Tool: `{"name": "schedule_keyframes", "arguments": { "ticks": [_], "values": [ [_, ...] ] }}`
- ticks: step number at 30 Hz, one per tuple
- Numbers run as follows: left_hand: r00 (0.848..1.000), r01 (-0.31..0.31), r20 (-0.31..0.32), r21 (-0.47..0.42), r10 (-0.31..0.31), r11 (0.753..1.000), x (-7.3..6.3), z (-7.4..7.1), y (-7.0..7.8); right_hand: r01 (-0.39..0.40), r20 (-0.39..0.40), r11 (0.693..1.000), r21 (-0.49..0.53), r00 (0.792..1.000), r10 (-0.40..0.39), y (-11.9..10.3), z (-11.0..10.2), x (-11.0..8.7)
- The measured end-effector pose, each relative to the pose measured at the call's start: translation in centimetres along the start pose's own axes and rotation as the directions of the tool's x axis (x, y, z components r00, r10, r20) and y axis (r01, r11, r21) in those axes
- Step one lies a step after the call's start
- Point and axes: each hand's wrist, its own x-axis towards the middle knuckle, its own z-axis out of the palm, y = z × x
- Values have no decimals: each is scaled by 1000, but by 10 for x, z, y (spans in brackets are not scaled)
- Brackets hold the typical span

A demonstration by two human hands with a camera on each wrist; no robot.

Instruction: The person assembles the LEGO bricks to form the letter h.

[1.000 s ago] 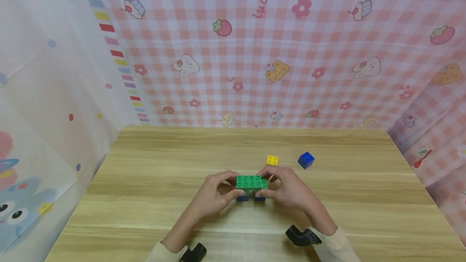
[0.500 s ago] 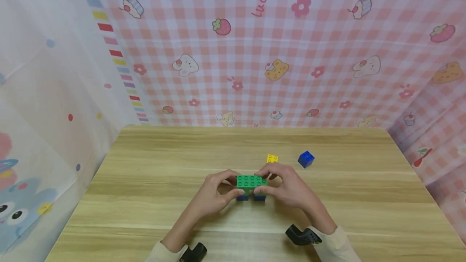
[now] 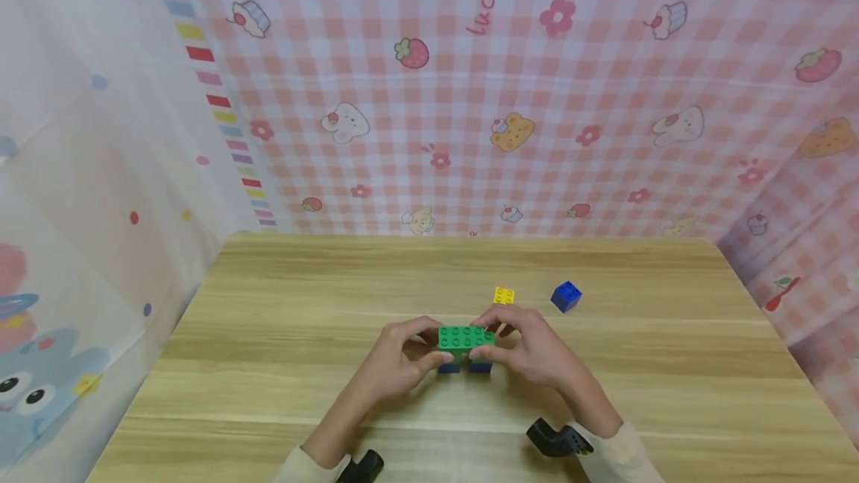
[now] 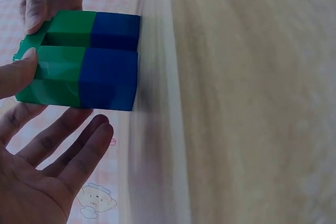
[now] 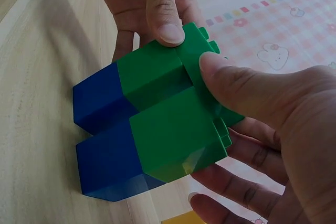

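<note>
Both hands hold a small arch of toy building bricks at the middle of the table. Two blue bricks (image 5: 102, 98) form its feet, with green bricks (image 5: 165, 135) on top of them. Across the two columns lies a long green brick (image 3: 459, 337) with studs up; one stud of the right column shows beside its right end. My left hand (image 3: 399, 360) pinches the left side, thumb in front and fingers behind. My right hand (image 3: 526, 341) pinches the right side likewise. In the left wrist view, a narrow gap parts the columns.
Behind my right hand sits a yellow brick (image 3: 504, 295), partly hidden by the fingers. Farther right lies a separate blue brick (image 3: 567, 296). The wooden table (image 3: 302, 282) meets a pink checked cloth (image 3: 456, 95) at its back edge.
My right thumb and fingers have shifted slightly inward, and less of the right column's studs shows beside the long green brick. The left hand keeps its hold; the view moves a little.
</note>
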Motion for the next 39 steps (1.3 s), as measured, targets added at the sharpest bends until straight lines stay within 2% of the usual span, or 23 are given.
{"name": "schedule_keyframes", "arguments": {
  "ticks": [10, 17, 24, 33, 39],
  "values": [
    [1000, 1, 15, -65, 0, 998, 0, 1, 0, -41, 12, 999, 24, 999, 40, -1, 0, 1],
    [998, 34, 62, -204, -22, 978, 0, 0, -2, 23, 28, 1000, 2, 999, -23, 1, 0, 1],
    [998, 39, 59, -202, -28, 979, 0, 3, -2, 5, 27, 1000, -13, 1000, -4, 2, -5, -2],
    [998, 44, 48, -187, -36, 981, -1, 5, -3, -18, -94, 998, -62, 996, 12, 8, -15, -5],
    [998, 48, 41, -182, -41, 982, -1, 5, -3, -78, -180, 989, -129, 982, 54, 14, -24, -5]
  ]
}}
